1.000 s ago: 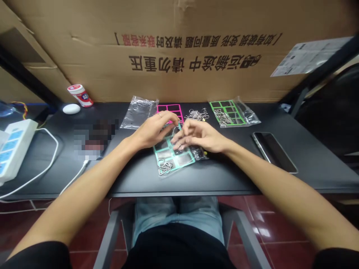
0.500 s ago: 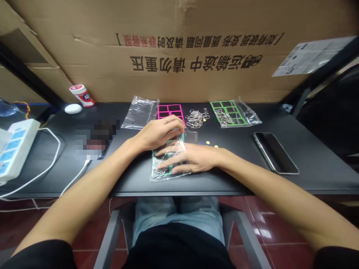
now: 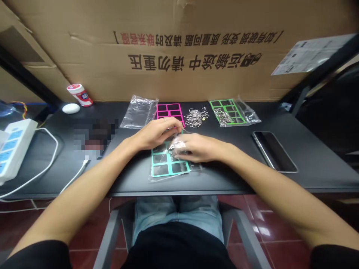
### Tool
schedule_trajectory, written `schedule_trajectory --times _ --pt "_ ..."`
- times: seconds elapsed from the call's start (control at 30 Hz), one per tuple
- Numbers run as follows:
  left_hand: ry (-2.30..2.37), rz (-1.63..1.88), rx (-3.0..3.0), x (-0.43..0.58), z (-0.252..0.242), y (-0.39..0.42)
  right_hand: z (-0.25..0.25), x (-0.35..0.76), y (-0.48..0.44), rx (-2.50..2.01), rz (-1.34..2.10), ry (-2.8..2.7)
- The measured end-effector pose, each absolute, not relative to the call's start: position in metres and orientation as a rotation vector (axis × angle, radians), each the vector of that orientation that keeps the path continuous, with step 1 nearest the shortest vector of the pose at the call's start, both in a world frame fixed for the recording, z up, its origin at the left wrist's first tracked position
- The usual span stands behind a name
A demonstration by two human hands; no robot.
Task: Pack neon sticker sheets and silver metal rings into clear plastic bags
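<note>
A clear plastic bag [image 3: 157, 178] lies flat near the table's front edge, with a teal-framed label sheet [image 3: 169, 164] inside it. At the bag's upper edge, my left hand [image 3: 162, 131] is closed with its fingertips pinching the plastic. My right hand [image 3: 196, 147] reaches into the bag from the right, its fingers curled beneath the film. Silvery metal rings [image 3: 171, 146] show faintly at those fingers, mostly hidden by the hand and the shiny plastic.
Behind the hands lie an empty-looking clear bag [image 3: 137, 114], a pink-framed sheet [image 3: 169, 110], a pile of metal rings [image 3: 196, 118] and a green-framed sheet [image 3: 234, 112] in a bag. A phone [image 3: 274, 151] is at right; a power strip [image 3: 18, 145] and white cable are at left.
My right hand has drawn back from the bag's bottom corner and curled its fingers. The metal rings have left that corner, uncovering the lower teal sheet. My left hand stays nearly in place.
</note>
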State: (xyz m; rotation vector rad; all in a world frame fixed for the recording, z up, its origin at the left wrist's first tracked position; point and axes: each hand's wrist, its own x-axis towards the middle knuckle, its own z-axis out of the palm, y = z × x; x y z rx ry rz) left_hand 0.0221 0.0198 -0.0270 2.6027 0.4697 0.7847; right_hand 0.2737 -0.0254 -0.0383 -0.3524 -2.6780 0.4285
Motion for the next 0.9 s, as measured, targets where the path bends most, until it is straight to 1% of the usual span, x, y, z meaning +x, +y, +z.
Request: schedule_trajectory --times 0.07,0.2,0.3,0.5,0.67,0.9 --pt "0.534 0.753 2.588 0.02 -0.028 0.022 -0.031 0.282 -0.021 -0.426 0.438 -2.675" --pt "0.654 0.719 2.633 0.017 -0.03 0.026 -0.017 0.287 -0.019 -0.606 0.571 -2.662" --pt "0.639 0.728 2.725 0.016 -0.03 0.029 -0.013 0.287 -0.019 -0.716 0.638 -2.638" --pt "0.62 0.685 2.794 0.012 -0.029 0.031 -0.009 0.302 -0.012 -0.665 0.791 -2.517" --pt "0.655 0.602 2.792 0.011 -0.03 0.029 -0.01 0.311 -0.004 -0.746 0.76 -2.634" --pt "0.644 0.621 2.798 0.01 -0.033 0.033 -0.01 0.305 -0.007 -0.761 0.732 -2.645"
